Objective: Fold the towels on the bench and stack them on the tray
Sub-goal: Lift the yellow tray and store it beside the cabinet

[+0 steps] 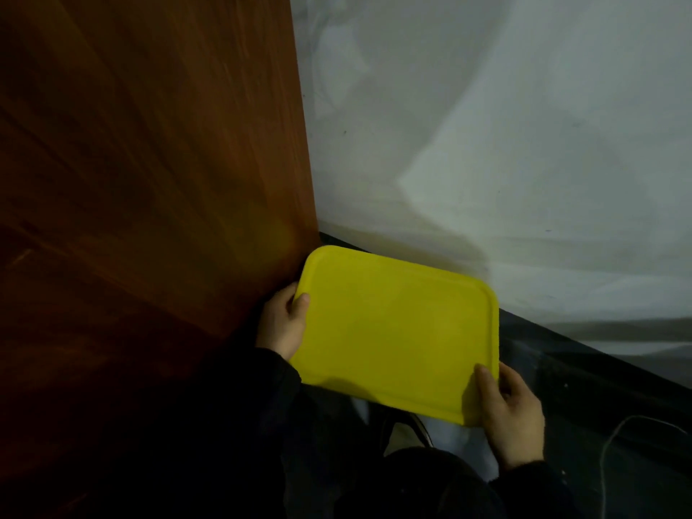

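Observation:
I hold a yellow rectangular tray (393,331) in both hands, low in the middle of the view. Nothing lies on it. My left hand (282,324) grips its left edge, thumb on top and fingers under the rim. My right hand (511,410) grips the near right corner the same way. The tray hangs tilted in the air, close to a corner where a wooden panel meets a pale wall. No towels and no bench are in view.
A tall red-brown wooden panel (149,162) fills the left side. A whitish wall or sheet (505,144) covers the upper right, above a dark floor strip (599,376). A thin cord (614,440) curls at the lower right. My dark sleeves and a shoe (408,434) show below.

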Demonstrator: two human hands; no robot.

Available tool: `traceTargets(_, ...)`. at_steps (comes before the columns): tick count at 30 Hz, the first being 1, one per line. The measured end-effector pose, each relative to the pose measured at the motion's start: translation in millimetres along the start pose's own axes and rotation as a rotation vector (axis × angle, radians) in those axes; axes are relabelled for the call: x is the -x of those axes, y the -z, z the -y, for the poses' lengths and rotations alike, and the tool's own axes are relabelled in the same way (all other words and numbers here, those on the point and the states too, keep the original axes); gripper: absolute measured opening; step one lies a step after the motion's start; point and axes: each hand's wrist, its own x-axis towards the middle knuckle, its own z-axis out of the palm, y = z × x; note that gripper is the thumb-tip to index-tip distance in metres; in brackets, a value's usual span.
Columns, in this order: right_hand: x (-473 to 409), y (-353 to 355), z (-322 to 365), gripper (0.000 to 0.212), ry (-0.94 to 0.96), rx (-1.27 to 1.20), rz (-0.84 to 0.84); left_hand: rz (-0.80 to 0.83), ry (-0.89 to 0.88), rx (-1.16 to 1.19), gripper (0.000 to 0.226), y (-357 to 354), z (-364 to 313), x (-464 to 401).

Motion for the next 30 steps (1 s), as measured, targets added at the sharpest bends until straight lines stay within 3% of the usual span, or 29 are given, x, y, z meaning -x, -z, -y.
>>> traceTargets(4, -3.3, -7.3, -6.3, 0.051, -0.002, 0.211, -0.057, 0.005, 0.005, -0.114, 0.029, -7.3, 9.4, -13.0)
traceTargets(9, -0.7, -19.5, -11.8, 0.052, 0.036, 0.176, -0.159, 0.030, 0.013, -0.113, 0.033, -12.0, 6.4, -15.6)
traceTargets(14, -12.9, -28.0, -28.7, 0.083, -0.024, 0.149, -0.073, 0.045, 0.030, -0.142, 0.041, -15.3, 19.3, -20.6)
traceTargets(22, -45.4, -31.7, 7.3, 0.060, -0.068, 0.070, 0.013, 0.151, 0.099, -0.224, 0.034, -27.9, -1.5, -56.7)
traceTargets(24, -58.1, -29.3, 6.4, 0.057, -0.110, 0.066, 0.030, 0.160, 0.063, -0.196, 0.030, -29.8, -9.9, -65.6)
traceTargets(28, -77.7, -17.7, 18.6, 0.026, -0.171, 0.051, 0.134, 0.151, -0.099, -0.182, 0.043, -40.6, -22.7, -79.2)
traceTargets(30, -96.1, -20.3, 31.6, 0.032, -0.135, 0.087, 0.149, 0.096, -0.179, -0.216, 0.035, -46.0, -22.3, -84.6)
